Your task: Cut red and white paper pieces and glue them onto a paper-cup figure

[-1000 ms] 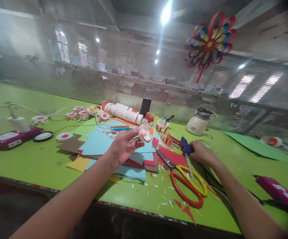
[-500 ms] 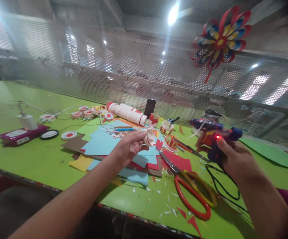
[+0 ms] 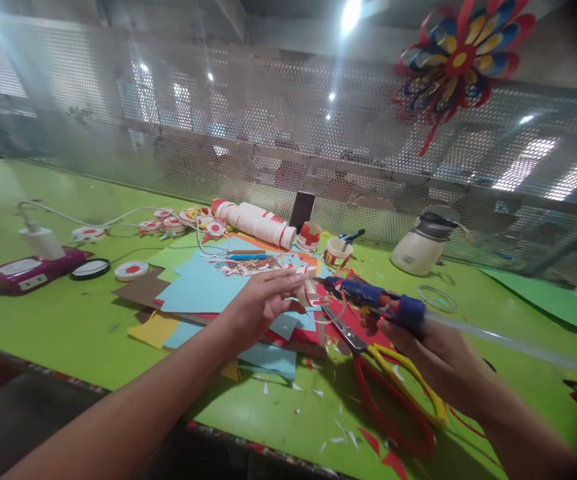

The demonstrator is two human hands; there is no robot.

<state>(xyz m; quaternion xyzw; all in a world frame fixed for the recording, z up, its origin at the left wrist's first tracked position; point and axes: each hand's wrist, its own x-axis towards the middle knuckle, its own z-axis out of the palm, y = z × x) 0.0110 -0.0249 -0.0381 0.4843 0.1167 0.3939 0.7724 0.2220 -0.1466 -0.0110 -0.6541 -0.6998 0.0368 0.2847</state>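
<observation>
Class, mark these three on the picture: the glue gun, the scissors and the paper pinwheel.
glue gun (image 3: 374,298), head view, on its blue barrel.
scissors (image 3: 399,393), head view, on the red and yellow handles.
paper pinwheel (image 3: 461,59), head view, on its centre.

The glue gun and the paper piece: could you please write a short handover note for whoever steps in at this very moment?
Left hand: pinches a small white and red curled paper piece at the fingertips, above the coloured paper sheets.
Right hand: grips the blue glue gun, nozzle aimed at the paper piece and close to it; contact cannot be told. A clear glue stick juts from its back.
Scissors lie open on the green table, under the right hand.
Done: gun picked up and aimed.
Left: no glue visible on the piece yet.
</observation>
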